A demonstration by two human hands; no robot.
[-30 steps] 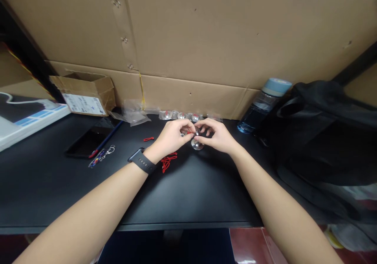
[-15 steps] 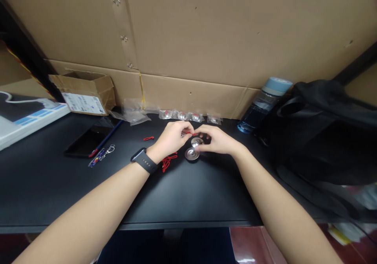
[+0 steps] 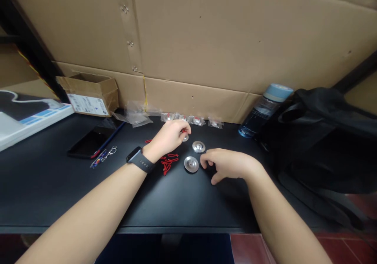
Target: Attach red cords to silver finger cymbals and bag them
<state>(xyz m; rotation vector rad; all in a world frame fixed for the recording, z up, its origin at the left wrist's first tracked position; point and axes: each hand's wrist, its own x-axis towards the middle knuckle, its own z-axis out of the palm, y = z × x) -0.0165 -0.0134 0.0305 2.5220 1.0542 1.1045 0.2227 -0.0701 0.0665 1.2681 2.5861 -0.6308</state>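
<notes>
My left hand [image 3: 167, 136], with a black watch on its wrist, pinches a small silver disc with a red cord [image 3: 184, 135] just above the black table [image 3: 182, 201]. Two more round silver discs lie bare on the table: one [image 3: 198, 146] right of that hand, one [image 3: 191, 164] nearer to me. My right hand [image 3: 228, 164] rests on the table with loosely curled fingers, holding nothing, its fingertips just right of the nearer disc. A small heap of red cords [image 3: 167, 162] lies by my left wrist, and one single red cord [image 3: 148, 141] lies further left.
Small clear bags with discs [image 3: 198, 120] line the cardboard wall, beside empty plastic bags [image 3: 132, 116]. A blue-capped water bottle [image 3: 265, 107] and a black bag [image 3: 324, 138] fill the right. At left lie a cardboard box [image 3: 88, 95], a phone [image 3: 90, 141], a pen [image 3: 107, 139] and a keychain [image 3: 103, 156].
My hands have come apart. The right hand let go of the discs and drew back towards me; two discs now lie on the table. The left hand keeps its small piece.
</notes>
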